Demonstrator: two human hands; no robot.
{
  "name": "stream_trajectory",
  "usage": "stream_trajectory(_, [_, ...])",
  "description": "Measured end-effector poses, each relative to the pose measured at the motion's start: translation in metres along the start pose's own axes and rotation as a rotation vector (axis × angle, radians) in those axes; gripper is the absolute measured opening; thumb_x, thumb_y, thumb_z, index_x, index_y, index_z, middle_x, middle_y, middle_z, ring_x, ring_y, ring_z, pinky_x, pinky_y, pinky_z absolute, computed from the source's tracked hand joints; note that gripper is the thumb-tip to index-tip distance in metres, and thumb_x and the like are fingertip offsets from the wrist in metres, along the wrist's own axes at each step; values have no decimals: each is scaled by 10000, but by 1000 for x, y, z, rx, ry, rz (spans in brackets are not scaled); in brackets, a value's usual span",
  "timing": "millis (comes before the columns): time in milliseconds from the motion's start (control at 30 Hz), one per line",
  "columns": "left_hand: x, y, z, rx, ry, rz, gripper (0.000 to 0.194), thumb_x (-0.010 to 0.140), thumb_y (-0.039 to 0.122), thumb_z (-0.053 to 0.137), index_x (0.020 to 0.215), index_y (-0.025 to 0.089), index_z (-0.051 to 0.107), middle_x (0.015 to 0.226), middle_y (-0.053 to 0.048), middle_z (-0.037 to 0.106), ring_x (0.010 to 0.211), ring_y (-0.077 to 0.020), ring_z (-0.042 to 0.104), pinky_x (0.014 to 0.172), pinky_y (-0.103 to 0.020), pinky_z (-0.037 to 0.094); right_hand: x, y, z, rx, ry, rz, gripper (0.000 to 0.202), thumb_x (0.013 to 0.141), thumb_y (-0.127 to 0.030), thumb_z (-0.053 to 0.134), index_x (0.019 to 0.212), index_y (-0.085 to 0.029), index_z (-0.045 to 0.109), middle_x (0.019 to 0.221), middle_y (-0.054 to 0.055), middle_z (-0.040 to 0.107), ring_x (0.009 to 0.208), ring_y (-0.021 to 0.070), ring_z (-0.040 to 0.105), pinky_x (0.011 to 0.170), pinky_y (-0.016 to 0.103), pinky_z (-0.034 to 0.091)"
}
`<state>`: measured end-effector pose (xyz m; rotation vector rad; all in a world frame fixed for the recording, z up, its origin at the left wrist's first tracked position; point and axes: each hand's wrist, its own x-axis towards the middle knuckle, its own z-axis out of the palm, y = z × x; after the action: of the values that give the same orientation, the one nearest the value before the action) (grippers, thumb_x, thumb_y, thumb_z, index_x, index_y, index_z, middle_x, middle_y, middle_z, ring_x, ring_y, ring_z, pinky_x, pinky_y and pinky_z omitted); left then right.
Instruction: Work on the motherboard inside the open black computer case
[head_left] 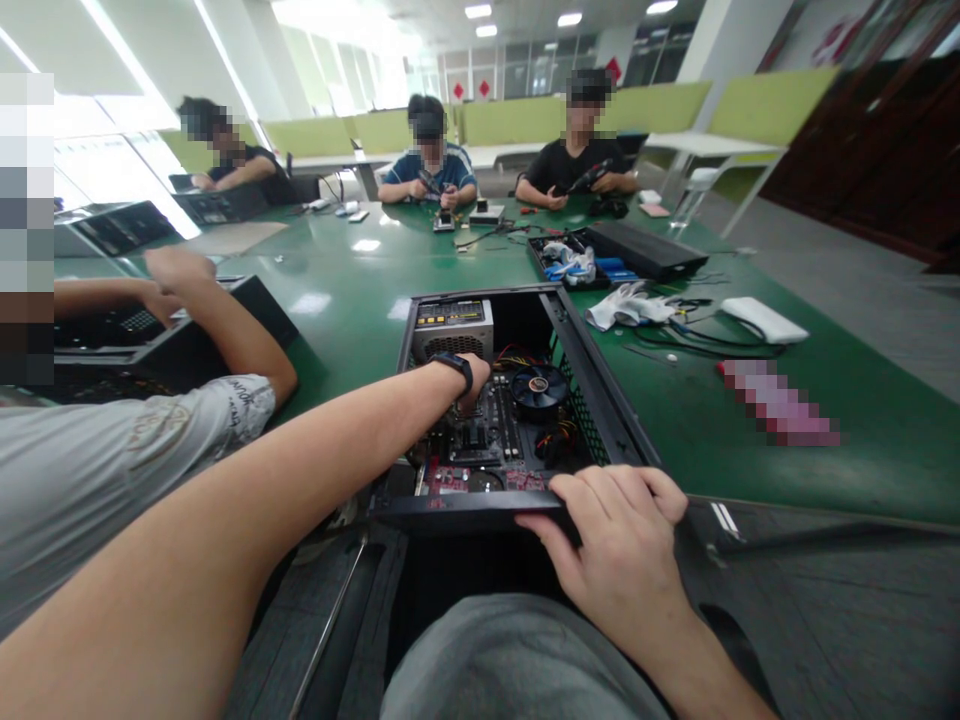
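Note:
An open black computer case (600,400) lies at the green table's near edge. Inside are a power supply (454,330) at the back left, a motherboard (480,420), a round black fan (538,388) and a red circuit board (450,477) near the front. My left hand (474,375), with a black band on its wrist, reaches down into the case beside the power supply; its fingertips are hidden from view. My right hand (619,530) grips the case's near rim at the right corner, fingers over the top and thumb below.
At left, a person's arms (240,325) reach into another black case (262,310). Right of my case lie white gloves (630,305), cables and a white pouch (765,320). A tray of tools (540,260) stands behind; several people sit across the table (862,430).

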<state>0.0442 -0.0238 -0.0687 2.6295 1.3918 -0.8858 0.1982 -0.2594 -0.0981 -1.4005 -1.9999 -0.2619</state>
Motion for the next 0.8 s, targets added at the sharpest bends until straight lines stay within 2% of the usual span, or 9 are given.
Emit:
stream_trajectory(433, [2, 0, 2, -29, 14, -18, 578, 459, 311, 930, 990, 121, 802, 1069, -176, 762, 1019, -328, 700, 886, -333, 544, 1, 0, 2, -8, 3, -4, 211, 902, -431, 650, 956, -232, 605, 824, 8, 629, 837, 207, 515, 880, 429, 295])
stream_trajectory(600, [2, 2, 3, -21, 4, 1, 493, 509, 276, 905, 973, 140, 809, 1041, -151, 773, 1024, -317, 705, 902, -323, 541, 1, 1, 2, -6, 0, -3, 216, 901, -438, 650, 952, -234, 602, 818, 8, 630, 839, 209, 513, 881, 431, 293])
stream_trajectory(800, [3, 0, 5, 27, 9, 9, 507, 539, 304, 878, 1017, 154, 803, 1065, -136, 772, 1033, -298, 702, 892, -289, 538, 1, 0, 2, 3, 3, -3, 212, 902, -437, 650, 953, -237, 598, 821, 3, 629, 839, 206, 511, 879, 428, 295])
